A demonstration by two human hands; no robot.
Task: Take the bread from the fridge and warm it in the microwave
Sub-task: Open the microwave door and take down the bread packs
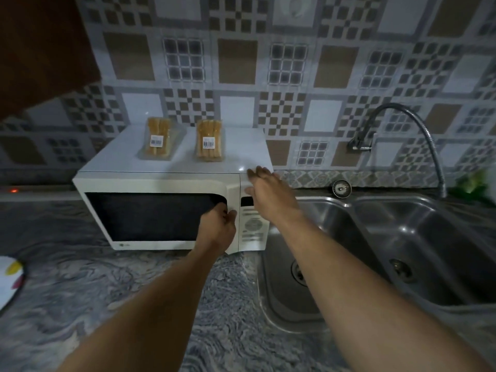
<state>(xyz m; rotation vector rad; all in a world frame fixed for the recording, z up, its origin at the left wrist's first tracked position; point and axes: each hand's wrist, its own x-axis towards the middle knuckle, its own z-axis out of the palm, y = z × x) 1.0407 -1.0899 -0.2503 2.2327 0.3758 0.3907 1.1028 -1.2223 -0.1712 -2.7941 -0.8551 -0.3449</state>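
**Both hands on the microwave, bread on its top**

We stand at the worktop [107, 291], facing the white microwave [171, 183]. Our left hand [218, 224] grips the right edge of the microwave door [150, 218], with its fingers [220, 208] curled round that edge. We cannot tell whether the door is closed or just ajar. Our right hand [265, 189] rests on the front right corner of the microwave's top, above the control panel [253, 226]. Its fingers [253, 173] are straight, close together and hold nothing.

The bread lies on top of the microwave in 2 clear packs, each with a barcode label. The left pack of bread [158, 142] and the right pack of bread [210, 143] lie side by side, apart from each other and from both hands. A steel sink [349, 237] with 2 basins sits just right of the microwave, under a bent tap [402, 124].
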